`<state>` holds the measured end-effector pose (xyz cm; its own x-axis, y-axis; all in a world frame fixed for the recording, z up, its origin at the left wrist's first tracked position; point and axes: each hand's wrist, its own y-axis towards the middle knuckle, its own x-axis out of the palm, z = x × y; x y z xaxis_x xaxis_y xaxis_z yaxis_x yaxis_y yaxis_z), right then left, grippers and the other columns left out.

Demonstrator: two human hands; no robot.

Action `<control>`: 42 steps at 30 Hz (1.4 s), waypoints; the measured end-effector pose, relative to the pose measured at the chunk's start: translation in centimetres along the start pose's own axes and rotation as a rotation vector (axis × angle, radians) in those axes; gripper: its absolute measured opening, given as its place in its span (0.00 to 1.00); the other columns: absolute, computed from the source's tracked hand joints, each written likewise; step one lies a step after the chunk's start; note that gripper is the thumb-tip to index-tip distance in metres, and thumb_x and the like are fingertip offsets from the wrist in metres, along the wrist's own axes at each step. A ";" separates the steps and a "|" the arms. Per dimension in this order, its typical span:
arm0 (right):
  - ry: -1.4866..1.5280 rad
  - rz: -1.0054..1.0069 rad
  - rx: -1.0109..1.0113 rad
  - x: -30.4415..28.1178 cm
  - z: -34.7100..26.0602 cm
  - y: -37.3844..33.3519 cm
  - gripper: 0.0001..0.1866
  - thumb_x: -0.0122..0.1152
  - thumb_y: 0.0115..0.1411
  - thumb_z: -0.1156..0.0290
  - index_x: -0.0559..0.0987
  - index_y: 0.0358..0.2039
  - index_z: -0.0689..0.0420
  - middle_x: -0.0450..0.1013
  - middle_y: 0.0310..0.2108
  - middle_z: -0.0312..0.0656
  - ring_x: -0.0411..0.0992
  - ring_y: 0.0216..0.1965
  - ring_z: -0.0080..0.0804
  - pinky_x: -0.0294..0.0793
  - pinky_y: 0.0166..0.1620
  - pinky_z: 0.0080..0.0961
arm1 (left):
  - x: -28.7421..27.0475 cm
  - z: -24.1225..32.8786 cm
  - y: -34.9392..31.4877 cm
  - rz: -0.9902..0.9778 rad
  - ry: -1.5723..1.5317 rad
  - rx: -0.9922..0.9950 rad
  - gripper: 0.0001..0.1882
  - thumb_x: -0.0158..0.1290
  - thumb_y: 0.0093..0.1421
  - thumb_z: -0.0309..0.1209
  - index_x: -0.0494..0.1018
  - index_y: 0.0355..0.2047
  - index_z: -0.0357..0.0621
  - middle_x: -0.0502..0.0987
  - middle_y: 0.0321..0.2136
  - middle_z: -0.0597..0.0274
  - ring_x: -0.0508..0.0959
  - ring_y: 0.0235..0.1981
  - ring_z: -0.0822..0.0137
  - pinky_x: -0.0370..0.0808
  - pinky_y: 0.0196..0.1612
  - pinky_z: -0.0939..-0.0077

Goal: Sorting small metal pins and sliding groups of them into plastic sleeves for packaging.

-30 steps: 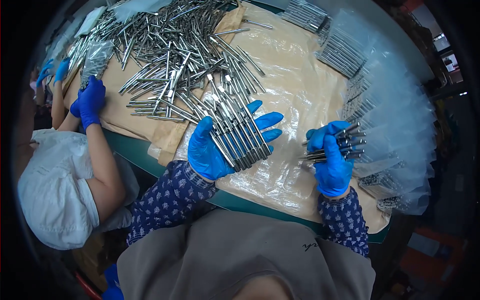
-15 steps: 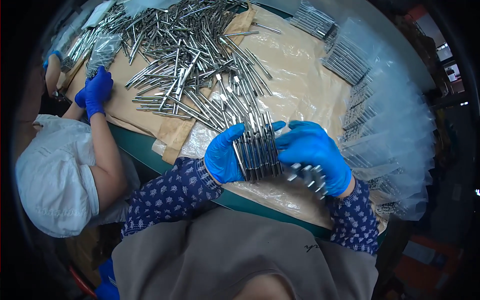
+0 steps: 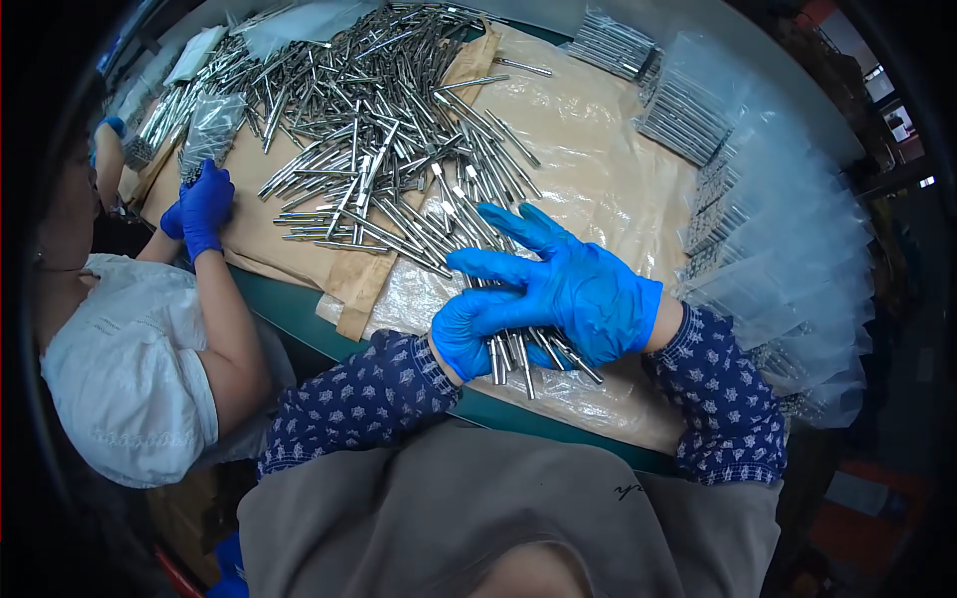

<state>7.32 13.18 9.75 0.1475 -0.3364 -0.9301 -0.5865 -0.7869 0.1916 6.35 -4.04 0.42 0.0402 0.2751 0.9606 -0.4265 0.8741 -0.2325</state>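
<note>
A bundle of slim, shiny metal rods point(image 3: 525, 364) lies in my left hand point(image 3: 461, 334), its fingers curled about them. Their lower ends stick out unevenly beneath both blue gloves, some slanting to the right. Over the bundle rests my right hand point(image 3: 588, 299), palm down, with fingers stretched out and spread toward the left. It hides most of the rods' length, and whether any lie loose under its palm is hidden. Just beyond my fingers begins a large heap of similar loose rods point(image 3: 399, 120).
At left a co-worker's dark-blue gloved hands point(image 3: 204, 204) hold a clear bag of metal pieces point(image 3: 212, 130). Packed rods in clear bags point(image 3: 688, 120) line the table's right side, with overlapping plastic bags point(image 3: 788, 249) nearer me. Brown paper and film point(image 3: 588, 130) cover the green table.
My right hand has swung left with the rods it held and now covers the bundle in my left hand, fingers spread. The rod ends below look less even.
</note>
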 end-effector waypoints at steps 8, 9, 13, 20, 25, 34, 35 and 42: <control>1.060 0.796 0.368 5.1 -3.6 -3.4 0.35 0.52 0.56 0.52 0.58 0.60 0.56 0.49 0.63 0.46 0.45 0.65 0.42 0.44 0.64 0.42 | 1.6 0.7 1.3 0.037 -0.122 0.334 0.15 0.50 0.54 0.21 0.66 0.43 0.43 0.75 0.29 0.57 0.76 0.33 0.62 0.77 0.42 0.62; 1.307 0.956 0.488 6.2 -4.3 -2.4 0.32 0.46 0.61 0.54 0.56 0.60 0.59 0.50 0.63 0.45 0.47 0.65 0.37 0.47 0.64 0.38 | 1.8 0.5 1.7 0.054 -0.106 0.388 0.16 0.50 0.54 0.19 0.66 0.44 0.44 0.75 0.29 0.57 0.77 0.33 0.62 0.77 0.42 0.64; 1.484 1.107 0.737 6.6 -4.6 -0.8 0.31 0.47 0.61 0.50 0.61 0.58 0.59 0.59 0.57 0.41 0.60 0.55 0.29 0.59 0.57 0.25 | 3.9 -1.0 1.9 0.036 -0.085 0.398 0.17 0.50 0.54 0.19 0.66 0.44 0.44 0.75 0.31 0.57 0.77 0.34 0.62 0.78 0.38 0.65; 1.312 0.913 0.528 4.7 -3.1 -3.0 0.36 0.61 0.53 0.53 0.61 0.57 0.59 0.63 0.53 0.43 0.63 0.54 0.32 0.60 0.57 0.28 | 4.3 -1.2 2.9 -0.079 0.678 0.360 0.17 0.58 0.51 0.24 0.71 0.42 0.42 0.76 0.36 0.62 0.76 0.36 0.69 0.74 0.40 0.76; 0.695 0.789 0.529 2.6 -2.7 -4.5 0.42 0.73 0.42 0.66 0.62 0.57 0.58 0.63 0.55 0.46 0.58 0.59 0.39 0.56 0.61 0.35 | 4.1 0.1 6.0 -0.512 1.425 0.427 0.24 0.61 0.46 0.26 0.69 0.45 0.42 0.74 0.42 0.59 0.74 0.44 0.67 0.72 0.46 0.74; 0.520 0.568 0.295 4.5 0.2 -6.6 0.24 0.70 0.43 0.67 0.75 0.43 0.46 0.70 0.49 0.35 0.54 0.62 0.44 0.42 0.64 0.45 | -4.8 -2.8 9.4 -0.415 1.570 0.574 0.23 0.54 0.51 0.23 0.67 0.50 0.44 0.69 0.50 0.57 0.69 0.51 0.66 0.68 0.52 0.73; 0.432 0.503 0.267 4.6 0.5 -6.9 0.23 0.70 0.43 0.68 0.75 0.43 0.45 0.71 0.48 0.35 0.54 0.62 0.43 0.39 0.65 0.46 | -3.0 -2.4 8.8 -0.402 1.581 0.516 0.24 0.53 0.51 0.23 0.66 0.51 0.44 0.69 0.50 0.57 0.68 0.52 0.65 0.67 0.53 0.73; 0.675 0.788 0.414 5.6 -1.2 -6.4 0.10 0.66 0.45 0.74 0.79 0.32 0.51 0.75 0.42 0.44 0.70 0.48 0.36 0.53 0.60 0.37 | 0.9 -1.8 7.4 -0.390 1.282 0.390 0.46 0.59 0.48 0.25 0.45 0.63 0.49 0.55 0.59 0.53 0.57 0.60 0.54 0.59 0.60 0.66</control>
<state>12.83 15.73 3.63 -0.0541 -0.9763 -0.2095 -0.9082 -0.0391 0.4167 4.85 3.35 -0.73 0.9119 0.3988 0.0964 -0.4095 0.8699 0.2750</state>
